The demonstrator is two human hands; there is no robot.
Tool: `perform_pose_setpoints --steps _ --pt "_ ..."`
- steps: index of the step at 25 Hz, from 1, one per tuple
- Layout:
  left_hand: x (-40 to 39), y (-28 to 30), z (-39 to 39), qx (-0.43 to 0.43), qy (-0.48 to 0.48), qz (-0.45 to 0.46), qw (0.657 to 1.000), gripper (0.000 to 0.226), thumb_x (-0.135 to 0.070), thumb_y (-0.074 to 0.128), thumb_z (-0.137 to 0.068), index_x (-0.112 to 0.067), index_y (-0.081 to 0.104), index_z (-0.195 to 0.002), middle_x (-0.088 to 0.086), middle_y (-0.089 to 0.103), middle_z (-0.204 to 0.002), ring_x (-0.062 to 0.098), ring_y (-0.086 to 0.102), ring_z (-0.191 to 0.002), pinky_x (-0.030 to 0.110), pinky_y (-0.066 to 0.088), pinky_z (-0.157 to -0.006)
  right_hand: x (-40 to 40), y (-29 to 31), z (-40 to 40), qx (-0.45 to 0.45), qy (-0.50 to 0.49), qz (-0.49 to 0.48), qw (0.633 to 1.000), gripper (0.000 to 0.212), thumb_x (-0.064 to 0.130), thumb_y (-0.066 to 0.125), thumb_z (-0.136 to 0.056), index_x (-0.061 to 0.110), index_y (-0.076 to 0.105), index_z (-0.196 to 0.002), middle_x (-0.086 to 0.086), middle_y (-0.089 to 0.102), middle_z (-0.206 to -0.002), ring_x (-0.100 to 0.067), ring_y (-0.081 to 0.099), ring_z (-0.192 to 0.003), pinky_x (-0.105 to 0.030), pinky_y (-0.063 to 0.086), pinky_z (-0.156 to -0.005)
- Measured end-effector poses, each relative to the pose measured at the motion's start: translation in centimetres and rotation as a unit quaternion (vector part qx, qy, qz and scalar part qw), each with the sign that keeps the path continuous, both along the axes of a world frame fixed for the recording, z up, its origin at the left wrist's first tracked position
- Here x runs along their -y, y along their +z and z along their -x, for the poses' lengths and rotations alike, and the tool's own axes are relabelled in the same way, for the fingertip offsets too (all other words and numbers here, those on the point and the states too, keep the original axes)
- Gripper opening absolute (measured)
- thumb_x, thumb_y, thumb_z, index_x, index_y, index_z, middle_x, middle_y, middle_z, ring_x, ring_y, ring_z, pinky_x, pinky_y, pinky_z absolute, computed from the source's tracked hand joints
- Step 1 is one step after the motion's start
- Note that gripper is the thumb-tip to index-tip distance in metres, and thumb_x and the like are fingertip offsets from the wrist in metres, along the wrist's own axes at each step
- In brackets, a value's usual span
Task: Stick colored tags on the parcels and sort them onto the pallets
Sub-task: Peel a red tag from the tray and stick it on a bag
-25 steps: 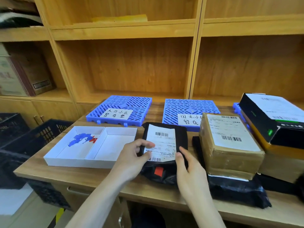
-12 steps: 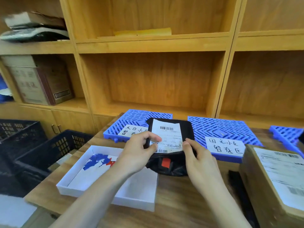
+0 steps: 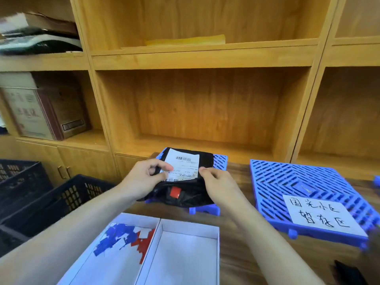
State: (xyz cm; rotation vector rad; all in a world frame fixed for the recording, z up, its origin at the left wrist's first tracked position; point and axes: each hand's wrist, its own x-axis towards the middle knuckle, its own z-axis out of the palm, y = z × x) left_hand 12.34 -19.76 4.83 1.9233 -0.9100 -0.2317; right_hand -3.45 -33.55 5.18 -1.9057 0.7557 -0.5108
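Observation:
A black plastic-bag parcel (image 3: 189,194) with a white shipping label and a red tag (image 3: 175,191) stuck on its near side sits over the left blue pallet (image 3: 220,161). My left hand (image 3: 144,177) grips its left edge, thumb on the label. My right hand (image 3: 218,182) grips its right edge. A second blue pallet (image 3: 287,182) with a handwritten white card lies to the right. In front, a white two-compartment tray (image 3: 185,227) holds blue and red tags (image 3: 125,237) in its left compartment.
Wooden shelving rises behind the table, with cardboard boxes (image 3: 41,108) on the left shelf. Dark plastic crates (image 3: 51,198) stand on the floor at the left. Another blue pallet's corner (image 3: 376,181) shows at the far right, and a black parcel's edge (image 3: 347,273) at the bottom right.
Both hands have carried the black parcel forward from the table front onto the left blue pallet. My view has shifted left, so the stacked parcels at the right are out of sight.

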Motion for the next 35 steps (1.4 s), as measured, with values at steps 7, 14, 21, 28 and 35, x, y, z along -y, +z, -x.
perform_pose_setpoints --steps 7,14,21,28,35 --pt "2.6 -1.8 -10.3 -0.056 0.015 -0.040 0.998 0.017 -0.003 0.068 -0.091 -0.014 0.073 -0.103 0.009 0.077 -0.091 0.014 0.062 -0.076 0.019 0.043 -0.075 3.6 -2.0 -10.9 -0.051 0.043 0.001 0.998 0.051 0.045 0.042 -0.100 0.002 0.066 -0.111 -0.006 0.051 -0.078 -0.021 0.048 -0.076 -0.032 0.034 -0.071" --pt "6.1 -3.8 -16.0 -0.058 0.017 -0.079 0.995 0.018 -0.006 0.066 -0.093 -0.015 0.072 -0.107 0.005 0.072 -0.094 0.011 0.064 -0.072 0.011 0.044 -0.065 6.6 -4.1 -16.4 -0.053 0.037 0.031 0.997 0.039 0.040 0.041 -0.101 0.007 0.052 -0.083 -0.002 0.037 -0.068 -0.021 0.038 -0.068 -0.032 0.027 -0.066" --pt "7.8 -4.0 -18.3 -0.064 0.015 -0.100 0.993 0.020 -0.005 0.065 -0.093 -0.017 0.070 -0.108 0.019 0.074 -0.102 0.026 0.056 -0.076 0.036 0.043 -0.068 7.7 -5.1 -18.2 -0.058 0.037 0.070 0.995 0.039 0.038 0.041 -0.101 0.010 0.066 -0.111 -0.009 0.069 -0.106 -0.026 0.061 -0.100 -0.036 0.048 -0.088" --pt "7.6 -3.9 -18.2 -0.035 0.056 -0.113 0.991 0.024 -0.010 0.060 -0.096 -0.017 0.058 -0.119 0.009 0.069 -0.093 0.023 0.060 -0.066 0.025 0.047 -0.058 7.9 -4.7 -17.7 -0.071 0.057 0.074 0.993 0.042 0.044 0.040 -0.102 0.023 0.052 -0.136 -0.002 0.058 -0.133 -0.020 0.052 -0.109 -0.033 0.041 -0.087" --pt "3.8 -3.0 -15.1 -0.030 0.109 -0.080 0.990 0.027 -0.023 0.058 -0.098 -0.021 0.053 -0.124 0.002 0.068 -0.102 0.020 0.069 -0.089 0.033 0.050 -0.072 7.9 -5.1 -14.7 -0.065 0.030 0.055 0.996 0.059 0.050 0.041 -0.099 0.027 0.030 -0.153 -0.001 0.044 -0.152 -0.024 0.044 -0.137 -0.035 0.036 -0.103"
